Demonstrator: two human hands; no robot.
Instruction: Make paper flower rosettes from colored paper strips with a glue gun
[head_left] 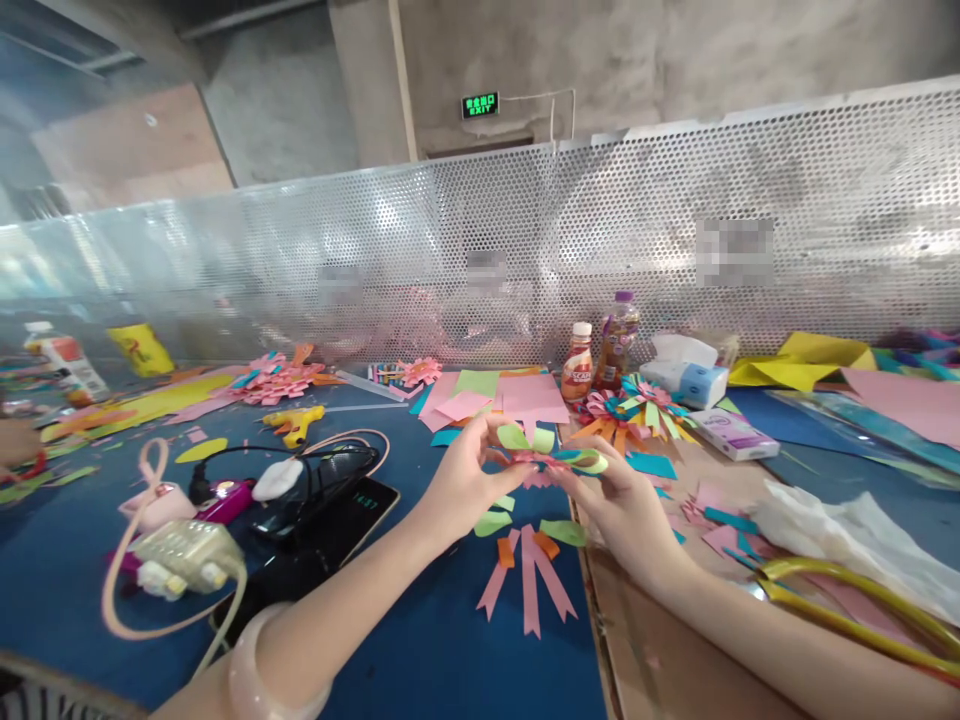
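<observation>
Between my two hands, above the blue tabletop [450,650], is a paper flower [541,461] with a pink middle and curled light green strips. My left hand [474,462] pinches its left side, thumb below and fingers behind. On the right side my right hand [609,487] grips it by the edge near a green loop. Just beneath my hands lie pink paper strips [530,585] with notched ends, small orange pieces [547,545] and light green paper petals [562,532].
Left of my forearm are a phone [371,505], tangled cables and plugs [187,555], and a yellow glue gun [296,424]. Scissors with yellow handles [862,570] lie at right near crumpled tissue [840,530]. Bottles [577,365] and finished paper flowers [649,405] stand behind, before a perforated metal screen [480,230].
</observation>
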